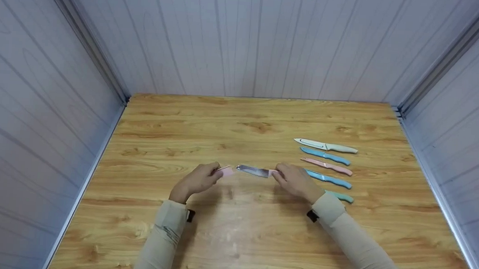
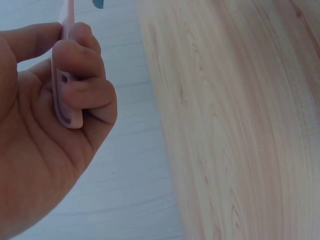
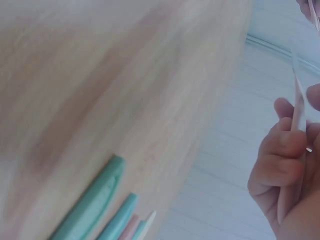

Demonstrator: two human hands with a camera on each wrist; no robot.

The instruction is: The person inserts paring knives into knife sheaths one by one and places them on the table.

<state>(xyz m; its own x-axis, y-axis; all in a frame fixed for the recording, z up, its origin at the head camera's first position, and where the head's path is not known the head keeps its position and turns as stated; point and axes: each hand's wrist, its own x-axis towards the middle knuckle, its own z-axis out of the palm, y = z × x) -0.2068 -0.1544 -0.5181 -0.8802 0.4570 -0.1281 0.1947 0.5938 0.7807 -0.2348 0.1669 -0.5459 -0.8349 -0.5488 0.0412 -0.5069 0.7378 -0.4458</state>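
Over the middle of the table, my right hand (image 1: 297,180) grips a knife by its pink handle (image 3: 289,192). Its bare metal blade (image 1: 254,171) points left. A thin pink knife sheath (image 2: 70,107) is held in my left hand (image 1: 200,178), fingers curled round it and thumb against its side. The sheath's pink end (image 1: 227,172) faces the blade tip, with a small gap between them in the head view. Most of the pink handle is hidden inside my right hand.
Right of my right hand, several knives lie in a column: a white knife (image 1: 340,148), blue knife (image 1: 338,159), pink knife (image 1: 337,168), another blue knife (image 1: 336,181) and a green knife (image 1: 343,197), partly behind my wrist. Panelled walls (image 1: 245,43) border the wooden table (image 1: 233,242).
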